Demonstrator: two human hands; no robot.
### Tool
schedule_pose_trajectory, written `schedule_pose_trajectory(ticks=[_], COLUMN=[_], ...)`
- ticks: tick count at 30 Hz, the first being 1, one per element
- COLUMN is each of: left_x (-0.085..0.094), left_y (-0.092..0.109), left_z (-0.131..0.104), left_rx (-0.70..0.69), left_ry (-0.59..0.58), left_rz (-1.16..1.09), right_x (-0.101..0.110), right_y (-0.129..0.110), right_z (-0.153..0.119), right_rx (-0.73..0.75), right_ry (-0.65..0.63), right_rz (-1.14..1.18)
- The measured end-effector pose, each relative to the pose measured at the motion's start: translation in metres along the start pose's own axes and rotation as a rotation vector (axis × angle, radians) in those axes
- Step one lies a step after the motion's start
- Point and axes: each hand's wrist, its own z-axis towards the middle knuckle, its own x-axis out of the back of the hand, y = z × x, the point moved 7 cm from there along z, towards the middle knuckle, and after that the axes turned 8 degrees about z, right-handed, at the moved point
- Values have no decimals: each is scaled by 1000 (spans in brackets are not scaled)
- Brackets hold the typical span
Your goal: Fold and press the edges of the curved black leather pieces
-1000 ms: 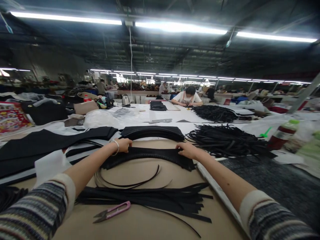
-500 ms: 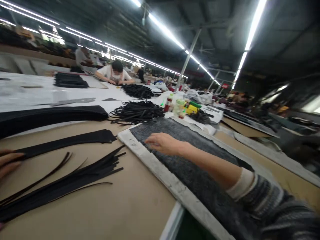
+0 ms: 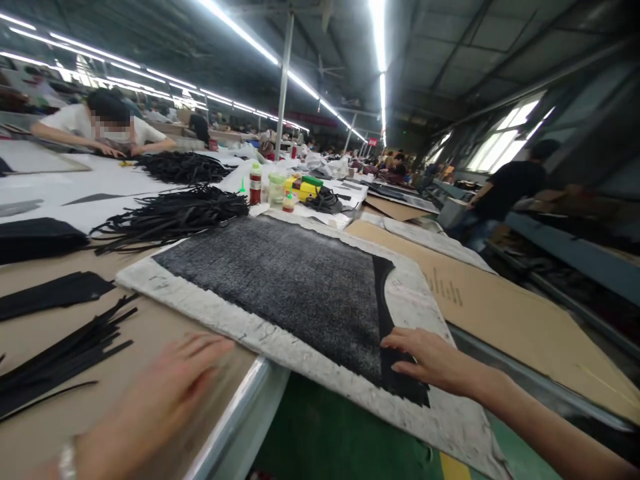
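Note:
A dark textured sheet [image 3: 290, 280] lies over a whitish board [image 3: 240, 327], with a smooth black piece [image 3: 384, 293] along its right end. My right hand [image 3: 425, 360] reaches in from the right to that black piece, thumb and fingers apart at its edge; whether the fingertips press on it I cannot tell. Slightly blurred, my left hand [image 3: 175, 380] is over the brown tabletop [image 3: 145, 333] near the board's front left edge. Its fingers are stretched out and nothing is in them.
Black strips [image 3: 70, 347] and a flat black piece [image 3: 55, 293] lie at left. Behind are a heap of black strips [image 3: 175, 213], a red-filled bottle [image 3: 255, 183] and a yellow box [image 3: 300, 189]. A co-worker [image 3: 110, 123] leans over the far table; another person [image 3: 515, 187] stands at right.
The view has swung right. My left hand has left the black piece at the left and come toward the board. My right hand has gone from the sheet's far left part to its right end.

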Motion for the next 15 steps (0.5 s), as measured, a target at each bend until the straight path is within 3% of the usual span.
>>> schedule_pose_trajectory(ticks=[4, 7, 10, 15], left_x=[-48, -74, -92, -114], left_y=[132, 194, 222, 230], left_z=[43, 63, 74, 73], left_rx=[-273, -387, -433, -441], left_ry=[-122, -185, -209, -248], left_rz=[-145, -176, -162, -127], right_x=[-18, -24, -25, -29], right_y=[7, 10, 15, 22], right_z=[-24, -29, -30, -31], right_rx=[-6, -15, -17, 21], right_ry=[61, 121, 173, 196], right_rz=[-2, -18, -38, -107])
